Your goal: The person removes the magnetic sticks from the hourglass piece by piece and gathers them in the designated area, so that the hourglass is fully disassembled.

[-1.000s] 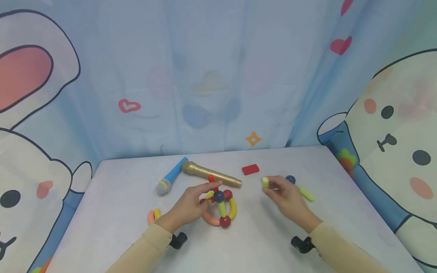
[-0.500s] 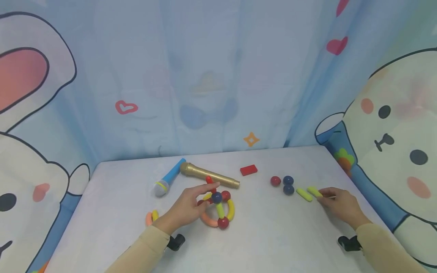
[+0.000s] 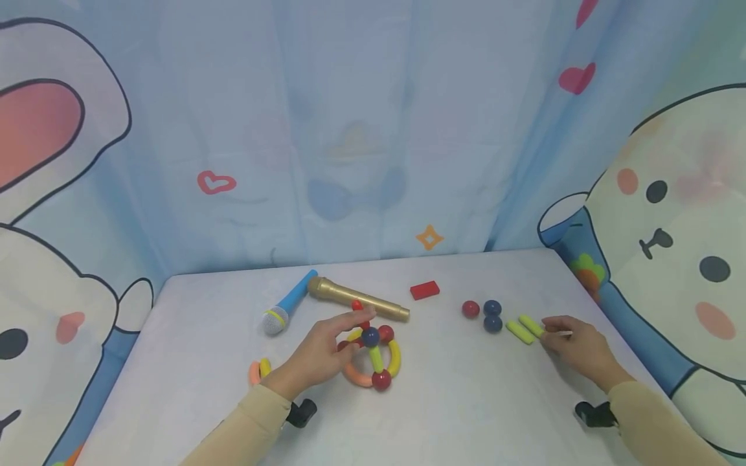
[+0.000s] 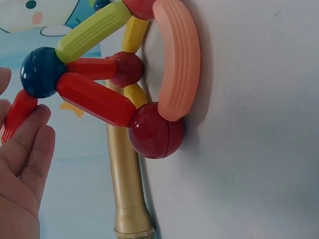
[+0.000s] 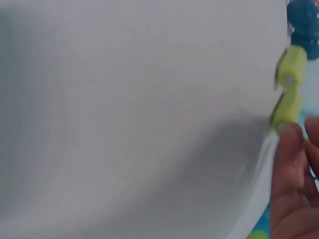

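Note:
A magnetic-rod figure (image 3: 377, 359) of coloured rods and balls stands mid-table. My left hand (image 3: 320, 349) holds the upright red rod (image 4: 20, 115) at its top, beside the dark blue ball (image 4: 43, 72). In the left wrist view, a curved orange rod (image 4: 180, 59) and a dark red ball (image 4: 156, 130) form part of its base. On the right, my right hand (image 3: 583, 349) has its fingertips at the near end of a lime-green rod (image 3: 530, 325), thumb and index finger apart. A second green rod (image 3: 519, 332) lies alongside, near two blue balls (image 3: 492, 323) and a red ball (image 3: 470, 309).
Behind the figure lie a gold microphone (image 3: 358, 299) and a blue toy microphone (image 3: 288, 304). A red block (image 3: 425, 290) is at the back. Orange and yellow curved pieces (image 3: 259, 371) lie left of my left forearm. A printed curtain (image 3: 350, 162) hangs behind the table.
My right hand has carried the green rod rightward and laid it down; the rod has turned to lie alongside the other green one, and the fingers have parted. The left hand stays at the figure.

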### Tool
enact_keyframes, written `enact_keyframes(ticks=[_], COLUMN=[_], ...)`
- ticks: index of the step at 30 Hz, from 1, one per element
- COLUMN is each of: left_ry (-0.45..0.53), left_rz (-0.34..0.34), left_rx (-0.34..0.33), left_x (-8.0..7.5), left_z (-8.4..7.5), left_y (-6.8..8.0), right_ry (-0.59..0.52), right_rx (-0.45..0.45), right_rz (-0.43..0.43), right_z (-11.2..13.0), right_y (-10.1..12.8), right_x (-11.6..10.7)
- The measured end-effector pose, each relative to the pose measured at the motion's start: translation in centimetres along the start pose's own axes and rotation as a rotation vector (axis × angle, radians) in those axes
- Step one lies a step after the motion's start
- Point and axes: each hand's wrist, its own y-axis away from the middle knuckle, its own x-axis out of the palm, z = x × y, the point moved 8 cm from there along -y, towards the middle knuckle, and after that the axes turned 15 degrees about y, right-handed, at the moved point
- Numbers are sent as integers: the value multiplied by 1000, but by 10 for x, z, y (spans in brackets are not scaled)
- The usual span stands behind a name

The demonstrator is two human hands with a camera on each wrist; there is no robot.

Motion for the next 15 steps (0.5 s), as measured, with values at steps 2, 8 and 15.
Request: enact_keyframes(ticks=[2,8,15], left_ry=[-12,-33,102], left_rz=[-1,-25,-86], left_rx=[31,-2,-59], left_x=[0,-2,0], left_z=[-3,-2,6], left_y=[-1,0,-3], right_ry=[-20,-92,-292], right_rx=[-20,-196,-374], right_rz=[-47,-134,108], right_z=[16,113,251], right_y=[3,8,18], right_x=[-8,-12,30])
